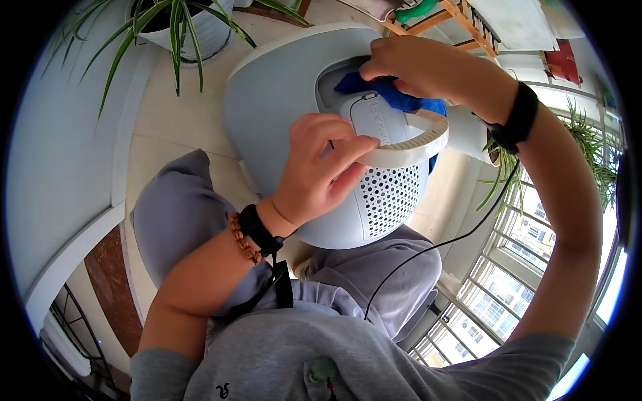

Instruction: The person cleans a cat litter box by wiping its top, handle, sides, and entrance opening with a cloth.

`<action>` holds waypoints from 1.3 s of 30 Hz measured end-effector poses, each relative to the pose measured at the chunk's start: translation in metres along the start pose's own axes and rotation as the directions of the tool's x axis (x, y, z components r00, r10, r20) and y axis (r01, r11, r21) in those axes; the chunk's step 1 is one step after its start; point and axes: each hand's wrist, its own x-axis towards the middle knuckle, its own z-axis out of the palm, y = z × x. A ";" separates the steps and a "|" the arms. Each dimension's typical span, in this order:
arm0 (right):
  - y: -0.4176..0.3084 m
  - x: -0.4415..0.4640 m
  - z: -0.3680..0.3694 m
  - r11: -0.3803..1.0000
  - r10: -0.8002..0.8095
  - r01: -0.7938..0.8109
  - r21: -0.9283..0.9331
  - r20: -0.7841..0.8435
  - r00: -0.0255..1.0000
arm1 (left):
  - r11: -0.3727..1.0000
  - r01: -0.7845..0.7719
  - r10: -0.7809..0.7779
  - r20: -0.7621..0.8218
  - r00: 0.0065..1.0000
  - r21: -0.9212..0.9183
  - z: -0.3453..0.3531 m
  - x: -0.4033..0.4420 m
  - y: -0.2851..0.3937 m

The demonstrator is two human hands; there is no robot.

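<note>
Head view: handle pinched by the left hand, thumb and finger closed at its near end, presumably so the part is steadied. Blue cloth grasped in the right hand, its loose end hanging into the recess; the bunched hold likely suits that curved hollow. Both grips set over the rounded grey-blue unit, which is stood on the floor before bent legs, apparently for two-handed reach. Potted plant placed beyond, apart.

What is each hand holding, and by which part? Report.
The left hand pinches the cream curved handle near one end; the right hand holds the blue cloth, exact grip hidden.
</note>
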 end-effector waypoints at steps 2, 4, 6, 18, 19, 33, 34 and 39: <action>0.012 0.008 0.010 0.982 -0.153 0.146 -0.117 -0.049 0.987 | 1.000 -0.004 0.004 0.006 1.000 0.001 -0.001 0.000 -0.001; 0.020 0.011 0.012 0.951 -0.243 0.223 -0.213 -0.075 0.967 | 1.000 0.012 -0.012 0.030 0.999 -0.008 -0.004 0.002 0.000; 0.022 0.013 0.014 0.932 -0.293 0.258 -0.257 -0.110 0.950 | 1.000 0.020 -0.019 0.037 0.999 -0.015 -0.006 0.002 0.000; 0.006 -0.005 0.007 0.950 0.278 -0.256 0.177 -0.111 0.954 | 1.000 0.016 -0.015 0.031 0.999 -0.019 -0.006 0.003 -0.001; 0.007 -0.008 0.009 0.943 0.321 -0.306 0.128 -0.120 0.939 | 1.000 0.020 -0.020 0.034 0.999 -0.016 -0.006 0.003 -0.001; 0.015 0.032 0.013 0.938 0.290 -0.323 -0.124 -0.227 0.930 | 1.000 -0.003 0.004 0.036 0.999 -0.026 -0.005 0.004 -0.001; 0.011 0.035 0.012 0.939 0.281 -0.319 -0.128 -0.249 0.927 | 1.000 -0.001 0.002 0.030 1.000 -0.021 -0.004 0.004 -0.001; -0.049 0.062 -0.030 0.943 0.172 -0.156 -0.292 0.030 0.985 | 1.000 -0.008 0.008 0.017 1.000 -0.008 0.001 0.004 -0.003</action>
